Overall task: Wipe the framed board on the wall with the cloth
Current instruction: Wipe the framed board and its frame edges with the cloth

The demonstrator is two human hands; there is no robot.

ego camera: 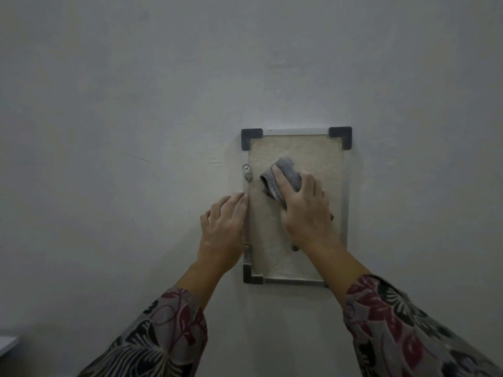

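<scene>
While left hand (221, 229) lies flat, fingers together, against the left edge of the framed board (295, 205) on the wall (136, 104), right hand (306, 213) presses grey cloth (283, 178) on the board's centre, grip spread over it.

No readable text, label or number anywhere on board (296, 240) or wall (136, 104).

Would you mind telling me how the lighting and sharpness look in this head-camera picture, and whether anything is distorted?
Head view: dim, flat, greyish light with no glare; the wall darkens toward the corners. Slightly soft overall, yet the framed board, cloth, left hand and right hand stay legible. Wide-angle bowing shows in the board's edges; the sleeves look stretched near the bottom.
</scene>
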